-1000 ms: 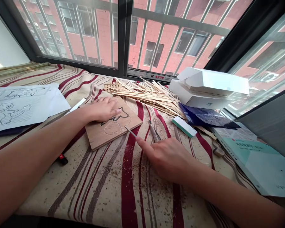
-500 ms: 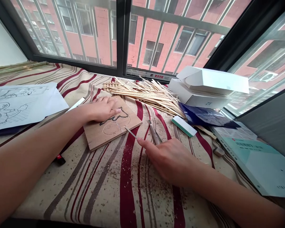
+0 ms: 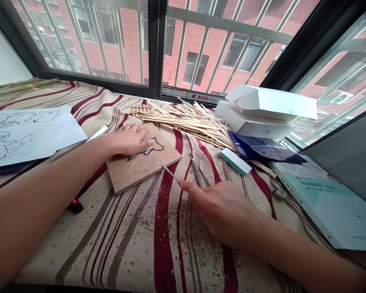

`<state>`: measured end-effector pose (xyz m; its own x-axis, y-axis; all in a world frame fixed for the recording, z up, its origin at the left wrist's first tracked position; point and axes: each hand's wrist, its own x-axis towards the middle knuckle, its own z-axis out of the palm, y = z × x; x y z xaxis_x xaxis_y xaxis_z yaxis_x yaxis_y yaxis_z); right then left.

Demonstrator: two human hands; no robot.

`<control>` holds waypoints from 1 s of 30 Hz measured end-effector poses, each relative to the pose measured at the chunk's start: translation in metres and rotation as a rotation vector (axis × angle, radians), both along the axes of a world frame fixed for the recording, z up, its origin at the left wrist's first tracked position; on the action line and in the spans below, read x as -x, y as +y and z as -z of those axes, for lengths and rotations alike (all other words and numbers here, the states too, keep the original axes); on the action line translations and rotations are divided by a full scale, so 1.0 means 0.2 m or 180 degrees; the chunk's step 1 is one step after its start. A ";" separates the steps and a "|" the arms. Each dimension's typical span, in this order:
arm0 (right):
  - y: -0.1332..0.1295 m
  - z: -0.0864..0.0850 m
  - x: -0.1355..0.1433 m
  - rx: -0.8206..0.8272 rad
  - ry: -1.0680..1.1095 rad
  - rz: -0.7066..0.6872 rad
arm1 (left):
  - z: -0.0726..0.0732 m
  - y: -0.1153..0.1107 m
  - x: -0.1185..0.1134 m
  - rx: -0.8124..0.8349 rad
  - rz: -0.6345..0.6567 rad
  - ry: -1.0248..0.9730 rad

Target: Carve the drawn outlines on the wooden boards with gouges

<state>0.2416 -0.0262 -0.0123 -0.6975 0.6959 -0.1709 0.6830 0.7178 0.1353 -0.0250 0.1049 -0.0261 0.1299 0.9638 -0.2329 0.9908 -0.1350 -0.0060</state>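
A thin square wooden board (image 3: 125, 181) lies flat on the striped cloth, with a dark outline and fainter carved curves on its face. Across its upper left part rests my left hand (image 3: 129, 140), palm down, fingers stretched out and pressing on the wood. My right hand (image 3: 218, 205) is closed around a carving tool; its handle is hidden in my fist. The tool's slim metal shaft (image 3: 170, 171) points up and left, its tip at the carved lines near the board's right edge. Just beyond that hand lie more carving tools (image 3: 197, 170).
Wood crumbs dot the striped cloth (image 3: 134, 248). Thin wooden sticks (image 3: 186, 122) are heaped behind the board. Rightward are a white box (image 3: 262, 122), a green-and-white block (image 3: 235, 161), a dark blue sheet (image 3: 262, 149) and a book (image 3: 329, 203). Drawings on paper (image 3: 33, 134) lie left.
The view has shifted very slightly. My right hand and the tool have barely moved, and my left hand stays in place on the board.
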 end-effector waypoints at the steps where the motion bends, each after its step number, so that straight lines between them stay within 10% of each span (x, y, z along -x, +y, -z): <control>1: 0.00 0.00 0.00 -0.0009 0.0012 0.0018 | 0.00 0.00 0.00 -0.0005 0.0014 0.0005; 30: 0.00 0.00 0.01 -0.0085 0.0212 -0.0013 | -0.02 -0.02 -0.02 0.0019 -0.0034 0.0063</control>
